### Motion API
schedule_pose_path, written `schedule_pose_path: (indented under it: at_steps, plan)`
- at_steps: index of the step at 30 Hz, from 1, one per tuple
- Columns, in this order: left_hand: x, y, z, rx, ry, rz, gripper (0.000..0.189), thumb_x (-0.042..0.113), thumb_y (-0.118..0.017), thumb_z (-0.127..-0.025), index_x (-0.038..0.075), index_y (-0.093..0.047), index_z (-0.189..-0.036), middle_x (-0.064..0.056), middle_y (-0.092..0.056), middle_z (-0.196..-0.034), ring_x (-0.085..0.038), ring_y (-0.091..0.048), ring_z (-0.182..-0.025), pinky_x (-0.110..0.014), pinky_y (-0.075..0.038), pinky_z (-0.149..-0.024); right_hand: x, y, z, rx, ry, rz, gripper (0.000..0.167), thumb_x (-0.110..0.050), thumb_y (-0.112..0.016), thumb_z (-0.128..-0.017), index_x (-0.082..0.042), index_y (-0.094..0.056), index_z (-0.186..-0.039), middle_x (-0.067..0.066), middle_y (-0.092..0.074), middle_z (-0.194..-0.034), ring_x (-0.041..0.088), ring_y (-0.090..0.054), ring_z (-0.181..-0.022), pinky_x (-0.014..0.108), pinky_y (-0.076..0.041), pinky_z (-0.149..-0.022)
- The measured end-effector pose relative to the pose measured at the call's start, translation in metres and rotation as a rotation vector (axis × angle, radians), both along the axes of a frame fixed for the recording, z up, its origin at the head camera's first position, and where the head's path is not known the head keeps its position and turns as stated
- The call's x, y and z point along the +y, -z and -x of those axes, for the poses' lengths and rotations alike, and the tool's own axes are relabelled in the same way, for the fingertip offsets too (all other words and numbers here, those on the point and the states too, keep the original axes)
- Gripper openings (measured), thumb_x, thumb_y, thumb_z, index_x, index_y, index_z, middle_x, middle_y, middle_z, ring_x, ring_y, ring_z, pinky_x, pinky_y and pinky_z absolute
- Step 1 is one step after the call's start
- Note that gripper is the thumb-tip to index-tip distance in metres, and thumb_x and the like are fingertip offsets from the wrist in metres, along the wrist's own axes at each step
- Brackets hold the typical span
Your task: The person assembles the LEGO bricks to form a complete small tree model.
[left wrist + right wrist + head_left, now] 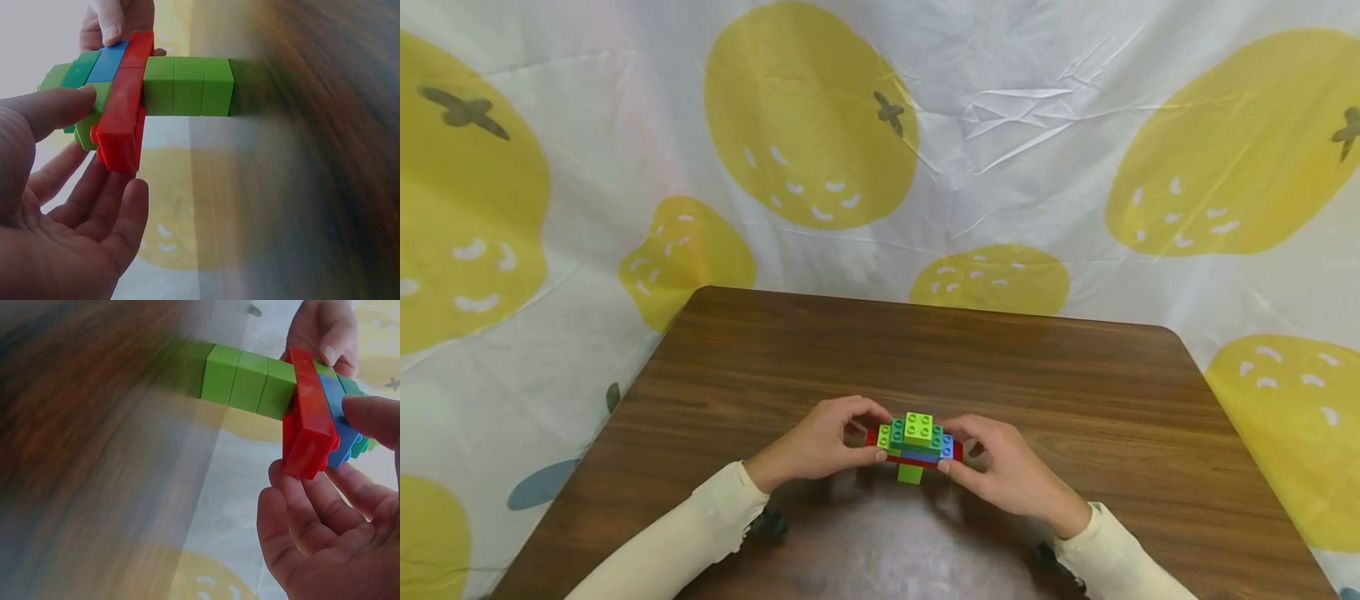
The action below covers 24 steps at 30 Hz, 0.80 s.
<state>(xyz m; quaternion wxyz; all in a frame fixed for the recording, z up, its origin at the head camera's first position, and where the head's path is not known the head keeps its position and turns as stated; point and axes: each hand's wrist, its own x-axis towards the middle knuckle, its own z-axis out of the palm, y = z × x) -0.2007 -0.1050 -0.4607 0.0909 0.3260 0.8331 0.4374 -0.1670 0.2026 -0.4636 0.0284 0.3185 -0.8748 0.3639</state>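
Currently left hand [820, 446] and right hand [1003, 471] each pinch one end of the brick model [916, 442]; uneven squeezing risks snapping off its lime-green stem [189, 86].

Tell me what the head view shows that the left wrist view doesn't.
Only the head view shows the studded top of the brick model, both cream sleeves and the whole wooden table. Only the left wrist view shows the column of three light green bricks standing on the table beneath the red plate. Both show the left hand and right hand gripping the model's ends.
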Motion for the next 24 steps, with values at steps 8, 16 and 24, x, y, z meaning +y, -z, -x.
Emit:
schedule_pose_path:
  at_steps: [8,16,24]
  plan:
    - [-0.0051,0.0031,-0.0027,-0.041,0.002,-0.006,0.047,0.016,-0.085,-0.091,0.018,-0.066,-0.134,0.003,-0.07,-0.13,-0.014,-0.068,-0.112,-0.037,-0.062,-0.095,0.0038,0.0048,-0.0014,0.017,0.008,-0.008,0.042,-0.019,-0.084,-0.092,-0.012,-0.067,-0.13,-0.004,-0.075,-0.11,0.01,-0.067,-0.084,0.032,-0.062,-0.072]
    - [-0.0067,0.0061,-0.0027,-0.037,0.016,0.024,0.051,0.014,-0.085,-0.091,0.021,-0.064,-0.137,0.003,-0.07,-0.131,-0.014,-0.068,-0.111,-0.034,-0.061,-0.096,0.004,0.0029,-0.0049,0.009,0.017,-0.03,0.053,-0.016,-0.087,-0.089,-0.014,-0.063,-0.136,-0.005,-0.075,-0.114,0.007,-0.068,-0.085,0.03,-0.061,-0.075]
    - [-0.0044,0.0048,-0.0024,-0.033,0.061,-0.008,0.067,0.013,-0.078,-0.096,0.026,-0.05,-0.156,0.001,-0.068,-0.127,-0.016,-0.067,-0.108,-0.027,-0.061,-0.087,0.0036,-0.0021,-0.0055,-0.025,0.027,0.0,0.068,-0.014,-0.085,-0.089,-0.015,-0.053,-0.149,-0.009,-0.073,-0.108,0.003,-0.066,-0.086,0.03,-0.061,-0.074]
